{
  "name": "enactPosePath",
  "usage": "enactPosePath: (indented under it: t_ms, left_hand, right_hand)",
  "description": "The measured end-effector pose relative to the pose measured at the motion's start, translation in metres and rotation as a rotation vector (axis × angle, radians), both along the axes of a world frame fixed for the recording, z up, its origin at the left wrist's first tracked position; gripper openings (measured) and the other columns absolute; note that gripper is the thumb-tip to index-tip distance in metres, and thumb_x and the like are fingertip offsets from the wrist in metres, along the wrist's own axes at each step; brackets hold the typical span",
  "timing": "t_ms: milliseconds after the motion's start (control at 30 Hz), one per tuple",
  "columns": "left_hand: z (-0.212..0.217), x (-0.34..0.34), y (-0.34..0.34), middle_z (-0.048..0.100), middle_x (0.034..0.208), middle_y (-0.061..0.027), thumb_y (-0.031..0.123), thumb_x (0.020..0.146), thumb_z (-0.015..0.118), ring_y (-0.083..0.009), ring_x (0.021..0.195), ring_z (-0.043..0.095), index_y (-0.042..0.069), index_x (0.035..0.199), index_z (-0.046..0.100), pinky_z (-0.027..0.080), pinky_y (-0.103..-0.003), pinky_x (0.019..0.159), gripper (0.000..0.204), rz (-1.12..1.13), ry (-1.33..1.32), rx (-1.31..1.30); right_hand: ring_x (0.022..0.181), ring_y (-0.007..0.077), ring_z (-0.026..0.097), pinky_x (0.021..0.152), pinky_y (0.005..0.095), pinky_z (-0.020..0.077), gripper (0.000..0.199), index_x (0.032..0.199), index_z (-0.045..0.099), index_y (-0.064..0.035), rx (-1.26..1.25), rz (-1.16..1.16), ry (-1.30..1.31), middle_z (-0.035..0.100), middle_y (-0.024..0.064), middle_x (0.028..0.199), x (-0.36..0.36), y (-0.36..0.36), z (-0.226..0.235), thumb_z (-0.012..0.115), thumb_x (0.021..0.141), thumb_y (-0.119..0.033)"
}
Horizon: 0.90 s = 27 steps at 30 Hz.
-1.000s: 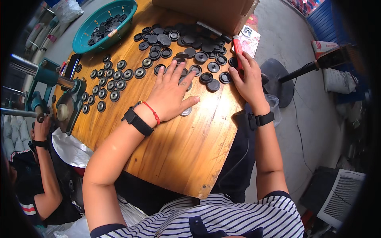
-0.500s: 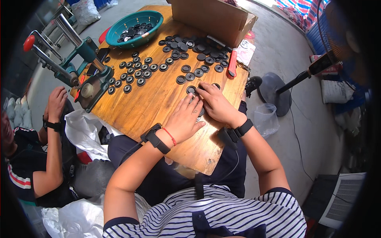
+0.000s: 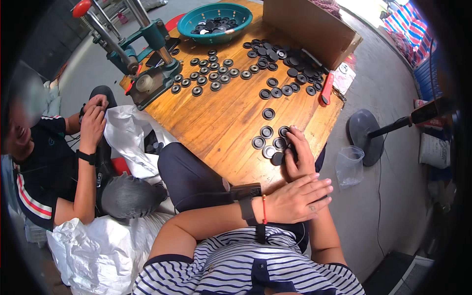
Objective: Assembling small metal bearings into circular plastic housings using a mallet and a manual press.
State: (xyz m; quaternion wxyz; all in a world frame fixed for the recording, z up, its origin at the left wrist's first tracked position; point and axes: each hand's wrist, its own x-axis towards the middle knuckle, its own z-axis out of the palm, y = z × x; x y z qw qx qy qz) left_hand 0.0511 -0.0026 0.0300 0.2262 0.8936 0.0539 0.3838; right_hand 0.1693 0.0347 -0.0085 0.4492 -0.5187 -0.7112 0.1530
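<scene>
Several round black discs lie in a small group near the front right of the wooden table, one with a silvery face. My right hand rests at this group's right side, its index finger and thumb spread along the discs and touching them. Its lower fingers are partly hidden. My left hand lies across my right wrist, fingers stretched out, palm down, with nothing visible in it. A single disc sits just beyond the group.
More discs spread over the table, heaped beside a cardboard box. A teal basket holds others. A red cutter lies at the right edge. Left stand a hand press and a seated person; a fan stand is at right.
My left hand has left the discs and moved back toward me, over my right wrist. My right hand is still by the discs, which now show more fully. The view has shifted.
</scene>
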Motion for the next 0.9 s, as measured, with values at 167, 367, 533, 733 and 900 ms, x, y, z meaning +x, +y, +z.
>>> enactPosePath:
  t_ms: [167, 367, 533, 733, 900]
  left_hand:
    - [-0.024, 0.016, -0.008, 0.053, 0.134, -0.0165, 0.014, 0.085, 0.055, -0.0321, 0.134, 0.04, 0.003, 0.11, 0.065, 0.031, -0.05, 0.112, 0.03, 0.202, -0.008, 0.006]
    - [-0.045, 0.072, -0.025, 0.062, 0.117, -0.0164, 0.039, 0.08, 0.06, -0.0334, 0.123, 0.05, 0.003, 0.106, 0.068, 0.02, -0.055, 0.115, 0.045, 0.139, -0.032, 0.105]
    - [-0.035, 0.025, 0.001, 0.062, 0.116, -0.0165, 0.043, 0.08, 0.06, -0.03, 0.119, 0.052, -0.001, 0.116, 0.061, 0.025, -0.048, 0.114, 0.057, 0.156, 0.168, 0.016]
    - [-0.001, -0.005, 0.015, 0.061, 0.121, -0.0137, 0.044, 0.086, 0.061, -0.0268, 0.118, 0.055, 0.002, 0.116, 0.061, 0.039, -0.044, 0.107, 0.052, -0.143, 0.136, -0.056]
    - [0.021, -0.049, 0.048, 0.064, 0.106, -0.0104, 0.022, 0.081, 0.073, -0.0275, 0.097, 0.06, 0.003, 0.109, 0.065, 0.047, -0.039, 0.085, 0.035, 0.413, 0.12, -0.444]
  right_hand:
    - [0.129, 0.0391, 0.045, 0.107, 0.0433, 0.0367, 0.036, 0.122, 0.055, 0.0041, -0.008, -0.063, 0.004, 0.048, 0.0228, 0.137, -0.01, -0.006, -0.006, 0.05, 0.086, -0.001]
    - [0.129, 0.0371, 0.046, 0.107, 0.0417, 0.0366, 0.033, 0.123, 0.054, 0.0057, -0.009, -0.13, -0.029, 0.048, 0.023, 0.138, 0.031, -0.015, -0.009, 0.048, 0.09, 0.003]
    - [0.128, 0.0374, 0.048, 0.109, 0.0412, 0.0351, 0.046, 0.128, 0.051, 0.0054, -0.026, -0.047, -0.009, 0.05, 0.0244, 0.135, -0.014, 0.013, 0.005, 0.047, 0.082, 0.011]
    - [0.117, 0.0395, 0.054, 0.103, 0.0434, 0.0411, 0.052, 0.128, 0.05, 0.0042, 0.096, -0.323, 0.007, 0.054, 0.024, 0.126, 0.012, -0.004, 0.0, 0.051, 0.076, 0.009]
    - [0.117, 0.0383, 0.054, 0.103, 0.0439, 0.0409, 0.047, 0.123, 0.053, 0.0035, 0.0, -0.379, 0.192, 0.057, 0.0224, 0.123, 0.014, -0.007, 0.004, 0.052, 0.076, 0.007]
